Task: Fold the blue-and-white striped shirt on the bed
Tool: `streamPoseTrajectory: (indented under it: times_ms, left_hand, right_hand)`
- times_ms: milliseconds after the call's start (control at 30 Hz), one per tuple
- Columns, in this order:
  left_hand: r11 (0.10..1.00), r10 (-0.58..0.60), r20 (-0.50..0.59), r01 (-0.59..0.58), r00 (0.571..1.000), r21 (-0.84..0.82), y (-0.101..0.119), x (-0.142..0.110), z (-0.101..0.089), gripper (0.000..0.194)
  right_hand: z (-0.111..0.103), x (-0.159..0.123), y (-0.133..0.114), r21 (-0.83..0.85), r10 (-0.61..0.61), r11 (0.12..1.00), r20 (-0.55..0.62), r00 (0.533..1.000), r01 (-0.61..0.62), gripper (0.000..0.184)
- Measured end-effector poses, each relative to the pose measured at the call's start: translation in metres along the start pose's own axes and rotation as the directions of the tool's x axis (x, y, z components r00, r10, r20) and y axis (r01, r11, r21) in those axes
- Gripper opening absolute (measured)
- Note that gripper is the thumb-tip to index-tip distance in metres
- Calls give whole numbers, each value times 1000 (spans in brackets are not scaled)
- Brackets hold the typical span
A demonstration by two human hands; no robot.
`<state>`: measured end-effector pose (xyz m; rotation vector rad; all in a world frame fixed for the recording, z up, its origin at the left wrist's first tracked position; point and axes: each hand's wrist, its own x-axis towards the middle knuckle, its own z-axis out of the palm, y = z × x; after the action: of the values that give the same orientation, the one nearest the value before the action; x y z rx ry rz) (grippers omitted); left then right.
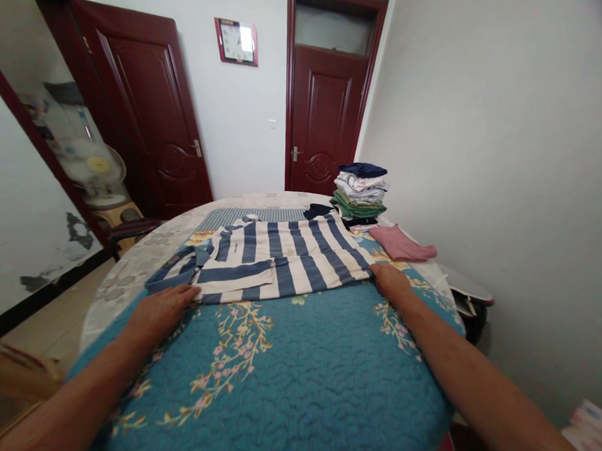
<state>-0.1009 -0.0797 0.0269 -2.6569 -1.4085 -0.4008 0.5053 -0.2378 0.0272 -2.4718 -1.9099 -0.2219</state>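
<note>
A navy-and-cream striped shirt (pixel 282 259) lies spread and partly folded on a blue quilted cover with a floral pattern (pixel 271 371). My left hand (pixel 166 312) rests flat at the shirt's near left edge, with its fingertips touching the cloth. My right hand (pixel 390 281) sits at the near right corner of the shirt, its fingers bent down against the cloth. Whether those fingers pinch the fabric is hidden.
Beyond the shirt stands a stack of folded clothes (pixel 361 190), with a pink garment (pixel 400 243) to its right. The quilt lies on a rounded table edge (pixel 135 271). A white fan (pixel 94 167) stands left, and dark red doors (pixel 324 119) stand ahead.
</note>
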Motion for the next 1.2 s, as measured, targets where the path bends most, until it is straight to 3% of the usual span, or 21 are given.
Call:
streamPoseTrajectory:
  times_ms: [233,433,633,833,933,1067,1200]
  left_hand:
    - [999,16,-15,-16,1000,-45,-13,-13,-16,48]
    - [998,-53,-123,56,991,20,4,-24,-27,55]
    - [995,-79,-89,84,993,57,5,-41,-19,51]
    - [978,-129,-100,143,987,153,3,-59,-20,52]
    - [981,-118,-171,142,978,135,15,-56,-16,46]
    - [971,-204,-242,228,949,75,33,-46,-5,47]
    - [970,-229,-200,239,953,29,42,-36,0,55]
  right_hand:
    - [1,-18,11,5,-23,1000,-19,1000,23,35]
    - [8,-25,13,18,-63,998,-41,997,64,39]
    - [31,-22,28,42,-94,994,-108,990,99,43]
    - [37,-22,32,20,-119,992,-155,981,123,43]
    - [39,-21,33,6,-130,991,-159,979,132,43]
    - [41,-20,34,-2,-116,993,-145,983,117,44]
    - [39,-20,33,9,-124,992,-136,983,126,44]
